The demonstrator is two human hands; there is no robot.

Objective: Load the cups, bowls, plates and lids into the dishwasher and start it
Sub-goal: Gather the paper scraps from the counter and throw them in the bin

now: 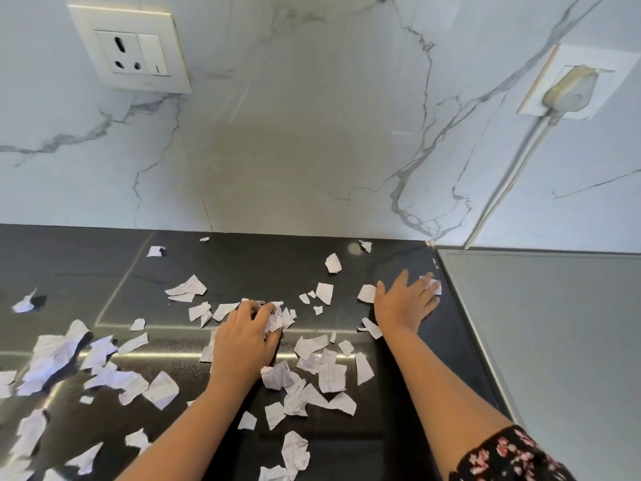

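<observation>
Lower right: our floral sleeve (513, 456). Torn paper scraps (333, 376) litter the dark counter (347, 446). Centre: our left hand (242, 341) clutches scraps in curled fingers. Farther right, our right hand (404, 303) lies flat, fingers spread. Dishes out of frame. Socket (130, 50) upper left.

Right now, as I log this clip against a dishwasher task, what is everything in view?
paper scraps: many, white, strewn over the counter
counter: one, black, across the lower frame
wall: one, white marble with grey veins, behind the counter
socket: one, cream, upper left on the wall
plug: one, off-white, upper right on the wall, cord running down
grey panel: one, right of the counter
cups, bowls, plates, lids: none in view
sleeve: one, dark floral, right arm
left hand: fingers curled round a bunch of paper scraps
right hand: fingers straight, spread, tips on one scrap
</observation>
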